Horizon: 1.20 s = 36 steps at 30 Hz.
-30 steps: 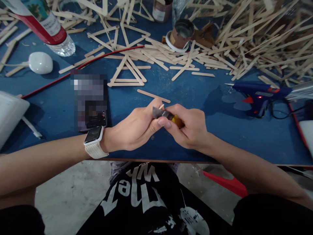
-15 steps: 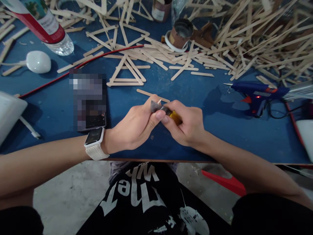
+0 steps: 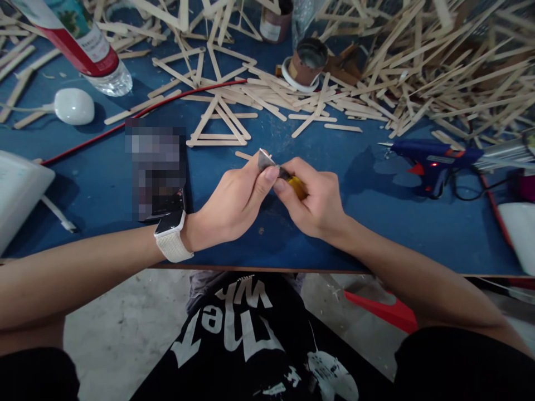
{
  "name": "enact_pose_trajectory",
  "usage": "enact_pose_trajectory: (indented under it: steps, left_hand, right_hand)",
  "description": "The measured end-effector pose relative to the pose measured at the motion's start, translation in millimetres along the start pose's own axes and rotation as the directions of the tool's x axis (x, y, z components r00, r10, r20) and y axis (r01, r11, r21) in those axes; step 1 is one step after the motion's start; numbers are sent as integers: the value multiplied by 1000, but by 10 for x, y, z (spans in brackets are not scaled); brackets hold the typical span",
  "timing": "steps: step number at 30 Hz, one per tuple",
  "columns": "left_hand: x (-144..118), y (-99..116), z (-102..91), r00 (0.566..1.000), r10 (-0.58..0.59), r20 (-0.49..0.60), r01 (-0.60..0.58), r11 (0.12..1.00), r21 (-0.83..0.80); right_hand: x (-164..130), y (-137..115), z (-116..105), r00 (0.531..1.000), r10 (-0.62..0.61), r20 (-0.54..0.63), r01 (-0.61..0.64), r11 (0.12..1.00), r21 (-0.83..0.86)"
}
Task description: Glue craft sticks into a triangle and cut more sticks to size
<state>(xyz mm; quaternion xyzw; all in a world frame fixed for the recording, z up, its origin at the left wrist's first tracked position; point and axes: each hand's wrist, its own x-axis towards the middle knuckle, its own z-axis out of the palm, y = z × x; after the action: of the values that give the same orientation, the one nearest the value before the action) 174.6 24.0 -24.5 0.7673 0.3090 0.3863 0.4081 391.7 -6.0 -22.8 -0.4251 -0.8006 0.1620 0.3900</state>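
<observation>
I've got both hands together over the blue desk (image 3: 376, 223): my right hand (image 3: 320, 203) grips the yellow-handled knife (image 3: 292, 182), fingers wrapped tight, while my left hand (image 3: 234, 203) pinches the grey blade (image 3: 264, 160) at its tip. A loose stick (image 3: 243, 155) lies just behind. One finished stick triangle (image 3: 219, 125) sits beyond, the glue gun (image 3: 432, 156) waits right, and plenty of sticks (image 3: 438, 72) look unused.

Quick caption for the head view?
Both hands, left hand and right hand, grip a yellow-handled utility knife over the blue table.
</observation>
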Motion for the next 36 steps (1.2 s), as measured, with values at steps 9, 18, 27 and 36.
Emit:
enact_pose_trajectory:
  steps: [9,18,27,36]
  left_hand:
    - [16,-41,-44,996,20,86,-19,1000,-19]
    - [9,-33,-7,999,-14,45,15,1000,-16]
    - [44,-27,-42,1000,-1,25,0,999,41]
    - [80,-81,-18,999,-37,-6,38,997,66]
  right_hand:
    - [4,7,-19,999,-28,26,28,999,20]
    - [13,12,-28,998,33,46,-36,997,69]
    - [45,35,-38,994,80,74,-89,987,133]
    - [135,101,-56,987,108,118,-126,979,158]
